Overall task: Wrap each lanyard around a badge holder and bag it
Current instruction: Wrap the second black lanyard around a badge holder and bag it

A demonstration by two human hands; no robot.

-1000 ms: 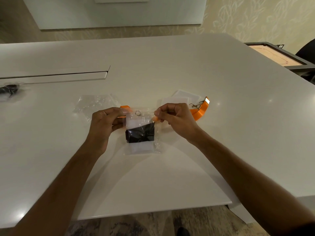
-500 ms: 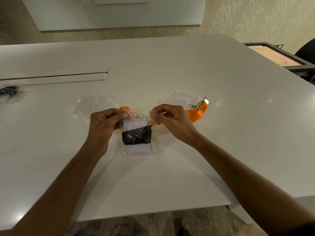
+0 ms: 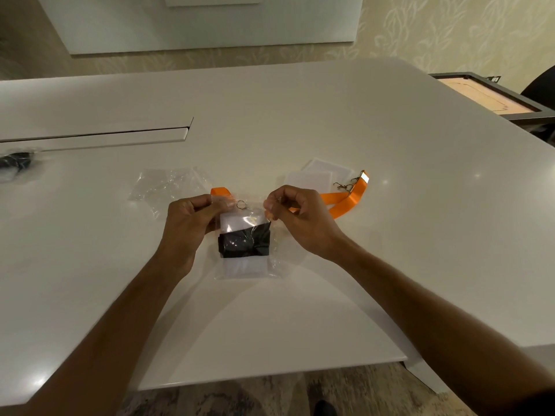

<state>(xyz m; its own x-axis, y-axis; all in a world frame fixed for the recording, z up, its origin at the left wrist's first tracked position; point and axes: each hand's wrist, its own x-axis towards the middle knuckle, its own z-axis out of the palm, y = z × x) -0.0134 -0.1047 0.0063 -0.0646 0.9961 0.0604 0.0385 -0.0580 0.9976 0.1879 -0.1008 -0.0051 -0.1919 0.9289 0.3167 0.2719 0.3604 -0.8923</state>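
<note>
- The clear bag (image 3: 247,235) lies just below the centre of the frame on the white table (image 3: 300,121), holding a white badge holder (image 3: 240,225) with a black lanyard (image 3: 244,243) wound across its middle.
- The bag's long axis runs up and down the frame, and its open mouth is the upper edge, between the two hands.
- The left hand (image 3: 189,219) pinches the mouth's left corner, fingers curled and closed on the plastic beside a small metal ring (image 3: 241,204).
- The right hand (image 3: 300,219) pinches the right corner, thumb and fingertips together on the film.
- Both hands sit about equally near the mouth, so sealing it looks like the step in hand.
- An orange lanyard (image 3: 348,199) lies behind the hands, running toward the right, its clip beside two spare badge holders (image 3: 312,177).
- Empty clear bags (image 3: 168,187) lie left of centre; another bagged dark bundle (image 3: 15,162) sits at the left edge.
</note>
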